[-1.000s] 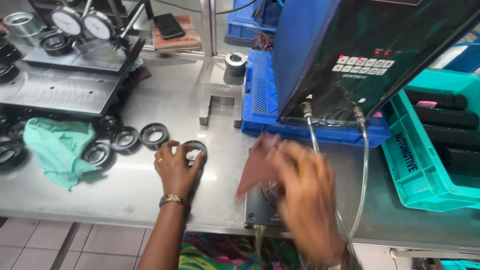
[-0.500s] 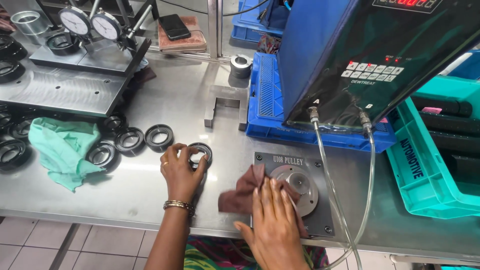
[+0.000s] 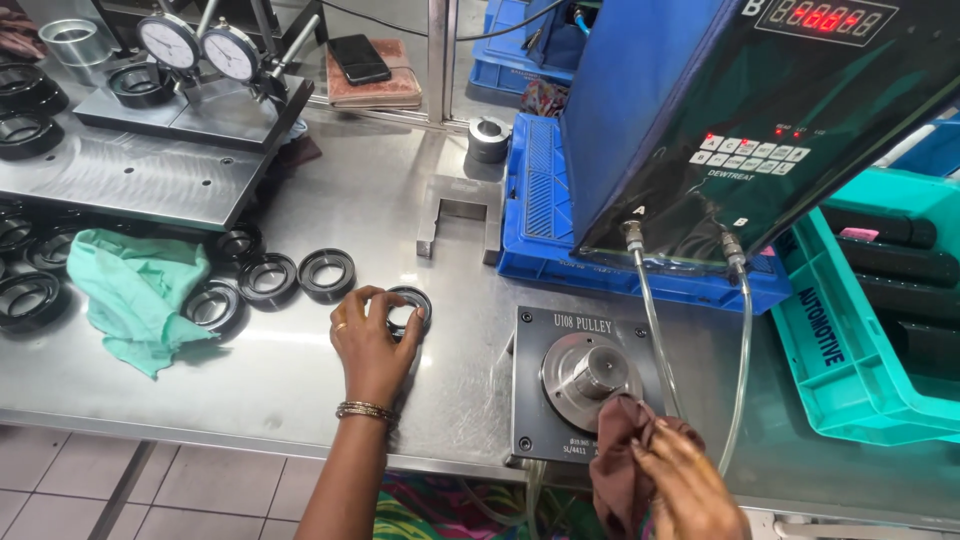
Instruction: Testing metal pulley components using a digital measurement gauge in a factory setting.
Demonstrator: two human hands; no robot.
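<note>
Right hand (image 3: 690, 485) has pulled back off the fixture since 0.5 s ago: it was flat on the brown rag (image 3: 620, 455) over the plate, now it sits at the near edge with the rag bunched in its fingers, just touching the rim of the round metal hub (image 3: 592, 375). Left hand (image 3: 372, 345) has not shifted; its fingers are curled around the black ring part (image 3: 408, 305), which lies flat on the bench (image 3: 300, 400), left of the grey fixture plate (image 3: 540, 420).

Risks as I judge them:
- Rag sits close to the hub's centre spigot. A loose corner could snag there or leave lint on the seating face, so the ring would not sit flat.
- 2 clear hoses (image 3: 655, 330) run from the blue tester (image 3: 720, 130) down past the plate, right beside the right hand. A wide wipe could tug 1 of them.
- Left grip is fingertips only on the ring's rim. Lifted 1-handed across to the hub, it could tilt and land cocked on the spigot.
- 3 more rings (image 3: 327, 272) lie in a row just left of the held one, next to a green cloth (image 3: 130, 295). A careless sweep could knock them and mix them up.
- Plate sits near the bench's front edge, so anything dropped there could roll off.
</note>
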